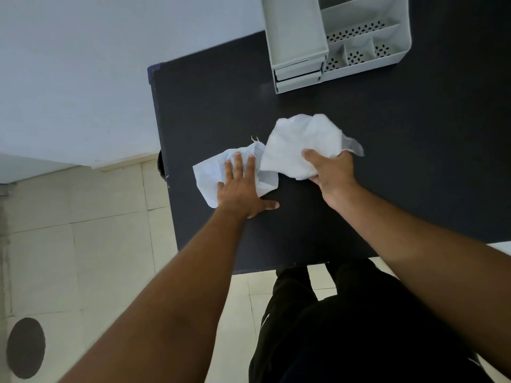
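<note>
A crumpled white cloth (293, 145) lies across the middle of a dark table (401, 167). My left hand (240, 189) presses flat on the cloth's left end with straight, spread fingers. My right hand (331, 172) grips the cloth's right part, thumb on top and fingers curled under it, and that part stands bunched up off the table.
A white plastic desk organizer (334, 37) with small drawers and perforated compartments stands at the table's far side. The table's left edge (163, 167) borders a tiled floor (91, 244) with a dark round spot. My dark-clothed legs are below the near table edge.
</note>
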Demonstrator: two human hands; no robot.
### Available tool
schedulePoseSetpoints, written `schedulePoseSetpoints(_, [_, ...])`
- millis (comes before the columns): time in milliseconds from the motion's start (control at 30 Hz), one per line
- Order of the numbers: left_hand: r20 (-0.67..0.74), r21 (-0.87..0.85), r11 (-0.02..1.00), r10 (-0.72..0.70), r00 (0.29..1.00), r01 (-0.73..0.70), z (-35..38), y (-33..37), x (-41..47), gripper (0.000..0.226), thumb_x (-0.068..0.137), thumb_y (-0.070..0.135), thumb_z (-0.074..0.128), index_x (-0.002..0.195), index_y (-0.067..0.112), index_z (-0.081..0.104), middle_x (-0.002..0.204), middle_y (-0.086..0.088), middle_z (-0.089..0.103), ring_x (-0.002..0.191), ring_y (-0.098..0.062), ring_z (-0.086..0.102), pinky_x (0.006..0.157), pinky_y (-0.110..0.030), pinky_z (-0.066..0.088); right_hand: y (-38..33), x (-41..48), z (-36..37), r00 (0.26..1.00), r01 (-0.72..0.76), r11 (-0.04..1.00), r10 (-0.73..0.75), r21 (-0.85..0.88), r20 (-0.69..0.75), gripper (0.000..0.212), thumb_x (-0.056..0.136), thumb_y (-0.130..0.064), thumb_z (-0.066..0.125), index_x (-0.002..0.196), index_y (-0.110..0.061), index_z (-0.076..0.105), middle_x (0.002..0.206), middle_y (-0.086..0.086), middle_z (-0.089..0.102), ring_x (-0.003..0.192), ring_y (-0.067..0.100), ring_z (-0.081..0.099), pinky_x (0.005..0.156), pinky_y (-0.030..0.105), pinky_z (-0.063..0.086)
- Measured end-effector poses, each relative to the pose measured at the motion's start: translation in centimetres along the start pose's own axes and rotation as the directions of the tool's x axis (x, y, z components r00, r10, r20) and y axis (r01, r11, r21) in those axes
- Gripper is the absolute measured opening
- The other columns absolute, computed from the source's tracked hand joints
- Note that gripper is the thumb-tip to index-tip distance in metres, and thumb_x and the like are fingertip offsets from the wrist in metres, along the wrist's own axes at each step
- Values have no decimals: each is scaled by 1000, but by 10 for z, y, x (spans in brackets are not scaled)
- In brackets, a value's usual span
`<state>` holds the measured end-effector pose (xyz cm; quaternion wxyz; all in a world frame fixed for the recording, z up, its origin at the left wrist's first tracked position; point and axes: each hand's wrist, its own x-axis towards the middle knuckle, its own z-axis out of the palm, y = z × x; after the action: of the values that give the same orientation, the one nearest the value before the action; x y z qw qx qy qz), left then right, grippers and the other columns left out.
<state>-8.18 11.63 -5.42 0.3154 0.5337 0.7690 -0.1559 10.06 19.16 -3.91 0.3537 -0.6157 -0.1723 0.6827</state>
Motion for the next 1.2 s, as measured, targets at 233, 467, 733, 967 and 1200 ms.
schedulePoseSetpoints(233, [-27,-111,983,142,990,-144,-18,14,-9,146,55,93,61,157,27,-19,167,4,-23,153,-22,-21,118,-63,14,-29,-15,5,997,-11,999,7,50,82,36,95,-37,65,129,-30,57,124,-1,67,110,20,67,70,40,63])
schedulePoseSetpoints(467, [-221,-720,686,-77,972,-110,-52,38,-27,94,85,74,56,158,24,25,164,6,28,149,-15,27,121,-38,24,-67,-28,17,972,223,963,-209,-150,104,6,99,-31,61,103,-35,58,106,-8,65,100,12,65,89,44,60])
schedulePoseSetpoints(733, [120,-976,-181,30,992,123,-100,89,-43,80,90,80,36,128,16,65,119,-8,73,114,-26,67,107,-48,43,-78,-44,26,797,601,456,-402,-657,450,30,91,-43,65,104,-15,66,90,-5,68,78,11,64,65,26,49])
schedulePoseSetpoints(967, [183,-872,-455,40,982,181,-112,71,-46,58,92,58,59,115,6,68,99,-11,76,86,-26,74,86,-38,55,-73,-50,27,591,800,201,-428,-565,684,35,98,-37,59,123,-14,70,115,1,73,103,15,66,90,27,50])
schedulePoseSetpoints(1200, [192,-891,-419,2,981,175,-100,47,-47,38,98,32,53,126,7,60,109,-15,70,92,-32,67,60,-33,50,-76,-44,32,632,773,316,-459,-550,625,17,90,-21,69,104,-19,77,88,-18,69,75,-9,62,67,6,39])
